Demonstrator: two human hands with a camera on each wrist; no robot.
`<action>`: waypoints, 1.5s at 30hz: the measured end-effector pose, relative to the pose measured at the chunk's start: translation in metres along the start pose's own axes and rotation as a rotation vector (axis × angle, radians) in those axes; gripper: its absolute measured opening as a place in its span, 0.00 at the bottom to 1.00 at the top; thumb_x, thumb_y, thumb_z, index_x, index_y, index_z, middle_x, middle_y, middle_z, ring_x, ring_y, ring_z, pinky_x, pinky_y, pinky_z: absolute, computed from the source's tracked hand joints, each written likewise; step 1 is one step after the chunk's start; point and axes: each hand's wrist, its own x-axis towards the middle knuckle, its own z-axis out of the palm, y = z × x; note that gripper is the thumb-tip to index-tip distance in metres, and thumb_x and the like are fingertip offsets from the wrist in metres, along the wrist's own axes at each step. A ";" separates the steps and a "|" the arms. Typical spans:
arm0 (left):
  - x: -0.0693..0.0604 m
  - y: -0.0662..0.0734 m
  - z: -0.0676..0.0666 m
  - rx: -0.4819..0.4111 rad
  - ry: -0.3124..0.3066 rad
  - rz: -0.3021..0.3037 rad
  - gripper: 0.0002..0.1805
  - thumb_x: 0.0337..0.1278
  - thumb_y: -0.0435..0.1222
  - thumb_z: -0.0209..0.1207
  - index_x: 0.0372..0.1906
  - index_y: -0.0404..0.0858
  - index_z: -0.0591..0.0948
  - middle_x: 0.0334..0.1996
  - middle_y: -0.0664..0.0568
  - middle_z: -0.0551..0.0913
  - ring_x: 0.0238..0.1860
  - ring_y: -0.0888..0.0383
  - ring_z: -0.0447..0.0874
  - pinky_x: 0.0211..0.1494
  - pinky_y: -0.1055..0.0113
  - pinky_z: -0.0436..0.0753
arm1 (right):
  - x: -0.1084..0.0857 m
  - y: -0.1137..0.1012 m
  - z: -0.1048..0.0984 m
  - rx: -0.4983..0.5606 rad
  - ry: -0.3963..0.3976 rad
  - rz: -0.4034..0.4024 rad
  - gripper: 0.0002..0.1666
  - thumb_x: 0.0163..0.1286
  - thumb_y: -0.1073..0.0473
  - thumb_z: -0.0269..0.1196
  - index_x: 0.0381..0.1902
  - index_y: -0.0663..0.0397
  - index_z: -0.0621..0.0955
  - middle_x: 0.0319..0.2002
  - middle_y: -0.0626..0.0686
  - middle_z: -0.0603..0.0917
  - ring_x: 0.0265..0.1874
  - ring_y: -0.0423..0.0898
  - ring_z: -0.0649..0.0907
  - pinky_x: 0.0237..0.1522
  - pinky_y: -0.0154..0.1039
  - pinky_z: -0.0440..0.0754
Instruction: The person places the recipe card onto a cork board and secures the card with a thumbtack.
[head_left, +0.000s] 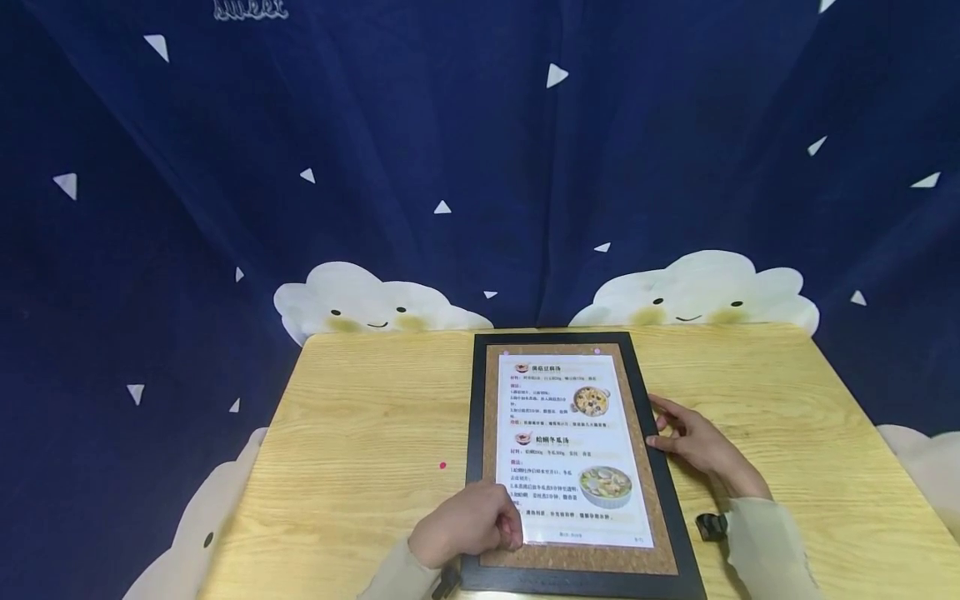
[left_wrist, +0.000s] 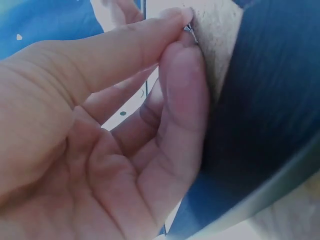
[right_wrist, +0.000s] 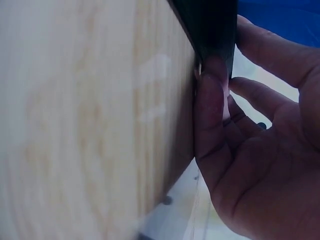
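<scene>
Before a navy fabric curtain printed with white clouds (head_left: 420, 125), a pale wood-grained table (head_left: 360, 400) bears a rectangular, black-framed brown cork board (head_left: 667, 500), a glossy white printed recipe sheet (head_left: 547, 467) lying flat on it. The right hand (head_left: 701, 446), fingers spread, touches the frame's right edge; the left hand (head_left: 472, 521) pinches a tiny shiny piece (left_wrist: 188, 28), too hidden to identify, at the sheet's lower-left corner. Round pale-pink pin heads (head_left: 597, 351) suggest the top is fastened, the lower corners remaining. A vivid pink dot (head_left: 442, 465) sits on the table.
</scene>
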 end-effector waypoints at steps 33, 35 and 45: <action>-0.001 0.004 0.000 0.112 0.129 0.004 0.13 0.46 0.26 0.74 0.19 0.47 0.87 0.14 0.67 0.76 0.17 0.73 0.66 0.21 0.80 0.68 | 0.000 0.003 0.002 0.006 0.009 -0.010 0.49 0.69 0.60 0.70 0.80 0.66 0.59 0.47 0.59 0.77 0.34 0.44 0.71 0.34 0.34 0.68; -0.003 0.006 -0.002 0.119 0.148 -0.008 0.13 0.46 0.28 0.75 0.19 0.47 0.87 0.14 0.66 0.77 0.18 0.72 0.67 0.22 0.79 0.69 | 0.000 0.003 0.002 0.006 0.012 -0.008 0.49 0.68 0.60 0.70 0.80 0.66 0.59 0.47 0.59 0.77 0.34 0.44 0.71 0.34 0.34 0.68; -0.009 0.006 -0.004 0.180 0.069 -0.024 0.14 0.52 0.33 0.74 0.18 0.48 0.83 0.14 0.67 0.73 0.19 0.71 0.66 0.24 0.78 0.69 | 0.001 0.001 0.001 0.003 0.013 -0.008 0.50 0.68 0.60 0.71 0.80 0.67 0.59 0.47 0.59 0.77 0.35 0.44 0.71 0.34 0.34 0.67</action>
